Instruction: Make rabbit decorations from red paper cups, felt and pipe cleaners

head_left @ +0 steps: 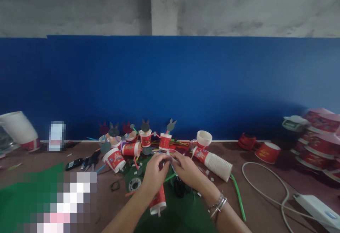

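Note:
My left hand (156,171) and my right hand (187,168) meet over the green sheet (176,213), fingertips pinched together. Between them is something small and pale, too blurred to name. Below my left hand lies a red paper cup (158,201), partly hidden by it, with a short pale stub at its near end. A green strip (170,178) runs between my hands. Under my right hand is a dark object (179,187) that may be scissors. A roll of tape (135,185) lies left of my left hand.
Behind stand red paper cups (165,141) with dark animal-head cutouts. A stack of paper cups (216,164) lies to the right, near a bent green tube (239,197). A white cable (265,164) loops by a power strip (317,210). Paper bowls (322,140) are piled far right.

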A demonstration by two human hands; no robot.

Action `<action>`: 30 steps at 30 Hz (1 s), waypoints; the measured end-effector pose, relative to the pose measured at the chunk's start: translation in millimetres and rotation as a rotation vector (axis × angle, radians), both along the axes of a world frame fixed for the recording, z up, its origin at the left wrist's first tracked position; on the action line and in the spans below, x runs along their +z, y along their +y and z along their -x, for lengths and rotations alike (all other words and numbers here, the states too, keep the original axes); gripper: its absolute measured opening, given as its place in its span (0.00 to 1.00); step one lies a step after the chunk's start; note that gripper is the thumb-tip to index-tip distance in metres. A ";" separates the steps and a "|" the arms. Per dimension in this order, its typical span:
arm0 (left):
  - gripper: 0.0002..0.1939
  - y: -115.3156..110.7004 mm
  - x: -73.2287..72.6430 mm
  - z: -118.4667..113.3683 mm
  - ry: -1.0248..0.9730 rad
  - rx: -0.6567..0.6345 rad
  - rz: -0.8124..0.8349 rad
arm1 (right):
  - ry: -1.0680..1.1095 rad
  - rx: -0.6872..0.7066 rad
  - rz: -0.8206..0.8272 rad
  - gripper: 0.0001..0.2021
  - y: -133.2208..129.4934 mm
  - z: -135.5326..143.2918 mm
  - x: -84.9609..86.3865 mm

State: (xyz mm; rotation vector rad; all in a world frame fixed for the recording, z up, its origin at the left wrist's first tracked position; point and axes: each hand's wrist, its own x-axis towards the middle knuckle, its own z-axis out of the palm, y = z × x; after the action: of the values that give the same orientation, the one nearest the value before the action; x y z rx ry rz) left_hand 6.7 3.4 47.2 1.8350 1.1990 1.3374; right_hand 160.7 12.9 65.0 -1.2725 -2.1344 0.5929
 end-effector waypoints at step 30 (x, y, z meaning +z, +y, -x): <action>0.07 -13.8 9.7 -0.3 -0.090 0.015 -0.223 | 0.602 -0.112 0.183 0.13 -10.5 31.4 -7.4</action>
State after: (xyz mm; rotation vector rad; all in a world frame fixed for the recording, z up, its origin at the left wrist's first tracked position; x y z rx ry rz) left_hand 7.0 -10.4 56.8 1.8960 1.0546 1.5999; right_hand 129.3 2.4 57.5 -1.1142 -1.5305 0.9948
